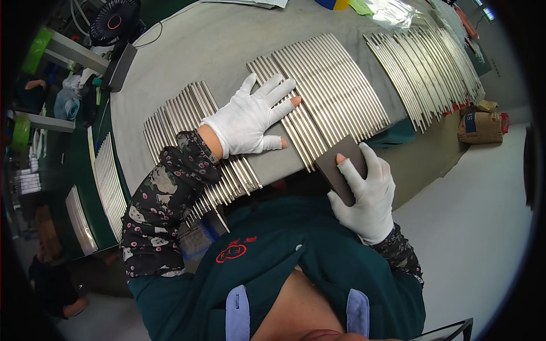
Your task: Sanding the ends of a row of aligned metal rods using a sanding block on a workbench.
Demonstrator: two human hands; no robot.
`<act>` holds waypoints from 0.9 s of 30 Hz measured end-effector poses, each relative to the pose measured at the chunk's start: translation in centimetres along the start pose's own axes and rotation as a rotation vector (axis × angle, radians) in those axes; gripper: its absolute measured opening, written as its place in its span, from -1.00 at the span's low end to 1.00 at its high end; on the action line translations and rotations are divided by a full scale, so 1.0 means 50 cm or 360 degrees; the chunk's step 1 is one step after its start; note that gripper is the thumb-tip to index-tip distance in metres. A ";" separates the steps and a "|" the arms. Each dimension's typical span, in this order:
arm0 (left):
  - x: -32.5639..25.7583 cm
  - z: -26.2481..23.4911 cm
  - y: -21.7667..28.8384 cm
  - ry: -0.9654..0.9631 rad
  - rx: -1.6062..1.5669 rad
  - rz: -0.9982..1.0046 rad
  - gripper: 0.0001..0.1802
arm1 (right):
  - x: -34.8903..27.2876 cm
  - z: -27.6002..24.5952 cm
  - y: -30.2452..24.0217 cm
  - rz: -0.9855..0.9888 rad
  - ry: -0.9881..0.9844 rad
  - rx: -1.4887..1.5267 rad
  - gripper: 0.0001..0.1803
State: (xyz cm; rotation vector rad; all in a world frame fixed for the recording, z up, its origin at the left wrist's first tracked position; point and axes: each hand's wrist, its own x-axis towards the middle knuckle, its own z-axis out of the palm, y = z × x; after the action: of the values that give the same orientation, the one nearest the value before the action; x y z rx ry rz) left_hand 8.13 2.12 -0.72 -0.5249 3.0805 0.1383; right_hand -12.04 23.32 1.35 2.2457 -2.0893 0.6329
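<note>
My left hand, in a white glove with some fingertips bare, lies with fingers spread on the left edge of the middle row of shiny metal rods. A few of these rods sit slightly apart from the rest. My right hand, gloved the same way, grips a dark grey-brown rectangular block. The block touches the near ends of the middle rods at the table's front edge. Beneath my left forearm lies another row of metal rods, partly hidden, with some near ends sticking out past the edge.
A third group of rods lies at the right, near clear plastic wrap. At the back left stands a black fan. More rods lie on a green surface at left. A brown package is at the far right.
</note>
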 end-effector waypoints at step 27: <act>0.002 0.002 0.000 -0.0022 -0.0025 0.0005 -0.02 | 0.019 -0.006 -0.017 -0.0100 -0.0110 -0.0093 -0.29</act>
State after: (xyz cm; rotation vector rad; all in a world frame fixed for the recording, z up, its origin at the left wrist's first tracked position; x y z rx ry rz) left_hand 8.03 2.09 -0.82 -0.5176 3.0696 0.1654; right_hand -11.27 22.61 2.13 2.3228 -2.0296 0.4910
